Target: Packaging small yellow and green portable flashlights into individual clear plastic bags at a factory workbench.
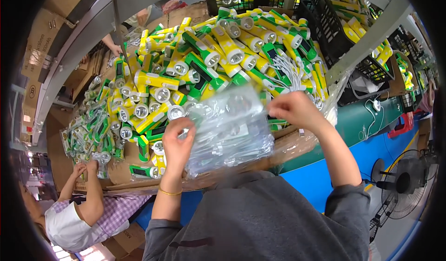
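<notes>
A person in a grey shirt (274,210), a gold-coloured bangle (171,193) on the left wrist, leans over a stack of clear bags (232,151) at the near edge of a workbench. Above the stack, between the two hands, a clear bag (227,104) shows blurred. The left hand (179,142) is at its left side, fingers bent and drawn near the thumb; the blur makes it impossible to tell whether they pinch the plastic. The right hand (293,110) is raised just beside the bag's right edge, fingers curled with a narrow gap to the thumb; whether they touch it cannot be told. To the right, green bench top (327,149) shows beyond the cardboard, and a black fan (404,182) stands near a blue floor (297,186). At left, a co-worker (74,219) in white and checked cloth bends over bagged flashlights (90,131). Just beyond the stack, a heap of yellow and green flashlights (162,95) spreads across the cardboard, a bundle of white cables (289,70) lying on its right side. Farther back, another person's hand (114,48) reaches in at upper left, and black crates (320,19) hold more flashlights.
</notes>
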A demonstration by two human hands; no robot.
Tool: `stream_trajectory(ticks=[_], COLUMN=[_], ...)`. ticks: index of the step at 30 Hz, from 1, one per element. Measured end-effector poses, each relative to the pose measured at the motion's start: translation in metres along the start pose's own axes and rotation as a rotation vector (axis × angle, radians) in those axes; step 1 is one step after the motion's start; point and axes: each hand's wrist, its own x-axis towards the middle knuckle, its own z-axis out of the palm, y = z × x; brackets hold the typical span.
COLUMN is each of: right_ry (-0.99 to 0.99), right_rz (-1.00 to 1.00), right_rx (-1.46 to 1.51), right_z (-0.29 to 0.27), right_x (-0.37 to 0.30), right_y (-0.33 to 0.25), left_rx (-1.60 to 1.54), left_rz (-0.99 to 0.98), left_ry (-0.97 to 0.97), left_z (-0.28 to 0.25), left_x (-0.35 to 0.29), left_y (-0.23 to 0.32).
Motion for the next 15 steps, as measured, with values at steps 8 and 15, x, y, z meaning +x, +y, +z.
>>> stream_trajectory(ticks=[8,15], right_ry=[0.431,0.154], right_rz=[0.071,0.206], right_rx=[-0.467,-0.067], right_z=[0.029,0.024], right_x=[0.219,0.240], right_y=[-0.006,0.022], left_rx=[0.122,-0.310], left_rz=[-0.018,-0.217], left_ry=[0.007,0.173], left_z=[0.010,-0.006], left_x=[-0.024,-0.044], left_y=[0.010,-0.050])
